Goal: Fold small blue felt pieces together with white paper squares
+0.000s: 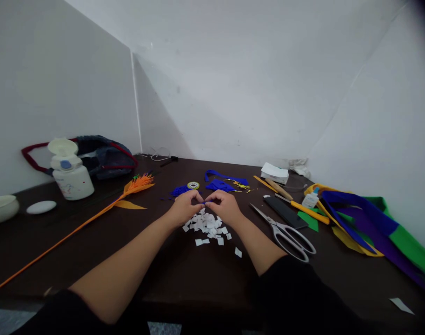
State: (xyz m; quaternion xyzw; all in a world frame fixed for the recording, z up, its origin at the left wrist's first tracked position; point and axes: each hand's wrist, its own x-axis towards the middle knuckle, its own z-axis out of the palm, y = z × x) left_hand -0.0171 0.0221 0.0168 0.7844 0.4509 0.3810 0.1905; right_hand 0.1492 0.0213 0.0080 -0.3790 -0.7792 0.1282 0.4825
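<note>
My left hand (185, 205) and my right hand (226, 205) meet at the fingertips over the middle of the table. Pinched between both is a small blue piece (203, 203), mostly hidden by my fingers. Just below them lies a loose heap of small white paper squares (209, 224). Behind my left hand are a pile of thin blue strips (180, 190) and a round roll with a pale yellow rim (193, 185). Beyond my right hand rest blue pieces of material (220, 185) with thin yellow scraps (242, 185).
Scissors (282, 230), a dark flat bar (285, 211), a yellow-handled cutter (310, 211), a small glue bottle (310, 199) and coloured sheets (359, 218) lie right. Left are an orange handmade flower (94, 217), a white bottle (73, 179), a bowl (3, 208) and a bag (111, 158).
</note>
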